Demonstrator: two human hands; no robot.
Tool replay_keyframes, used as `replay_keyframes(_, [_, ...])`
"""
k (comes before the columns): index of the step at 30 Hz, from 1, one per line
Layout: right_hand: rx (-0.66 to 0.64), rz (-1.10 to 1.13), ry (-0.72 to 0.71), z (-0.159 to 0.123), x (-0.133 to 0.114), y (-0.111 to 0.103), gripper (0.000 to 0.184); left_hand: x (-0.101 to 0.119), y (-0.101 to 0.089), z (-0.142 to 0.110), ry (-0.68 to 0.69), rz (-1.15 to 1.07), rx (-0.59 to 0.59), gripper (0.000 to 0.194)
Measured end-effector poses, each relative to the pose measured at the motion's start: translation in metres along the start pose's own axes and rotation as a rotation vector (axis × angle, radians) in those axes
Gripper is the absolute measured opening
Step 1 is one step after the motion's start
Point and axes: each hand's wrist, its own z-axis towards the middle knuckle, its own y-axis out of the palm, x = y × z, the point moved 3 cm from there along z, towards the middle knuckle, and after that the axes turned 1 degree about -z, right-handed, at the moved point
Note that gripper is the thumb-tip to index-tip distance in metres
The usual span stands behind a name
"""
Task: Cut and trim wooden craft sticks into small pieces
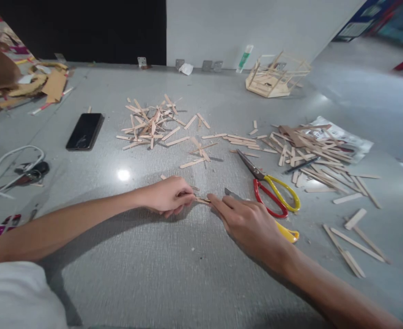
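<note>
Both hands palm-down (fingers pinching stick)

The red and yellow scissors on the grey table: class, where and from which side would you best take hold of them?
Take the scissors by the looped handles, red and yellow, which lie at the near right end. Come from the right and from above: the closed blades point up and left, away from the person, and the right hand lies just beside the loops. The scissors lie flat, so the fingers can hook into the loops.
</note>
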Motion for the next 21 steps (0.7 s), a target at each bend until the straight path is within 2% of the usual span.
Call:
replay_keyframes(5, [-0.020, -0.069, -0.025, 0.002, 0.000, 0.001, 0.035, 0.000, -0.001, 0.001, -0.009, 0.009, -0.012, 0.038])
replay_keyframes(12, [-0.087, -0.209, -0.074, 0.007, -0.011, -0.011, 0.033, 0.000, -0.004, 0.002, -0.013, 0.031, -0.056, 0.034])
replay_keyframes(18, [-0.263, 0.066, -0.070, 0.024, 0.008, -0.016, 0.021, -0.001, -0.001, -0.001, 0.047, 0.003, -0.012, 0.029])
replay_keyframes(21, [-0.321, 0.261, -0.122, 0.041, 0.024, -0.016, 0.034, 0.000, 0.001, -0.001, 0.106, 0.029, 0.023, 0.032])
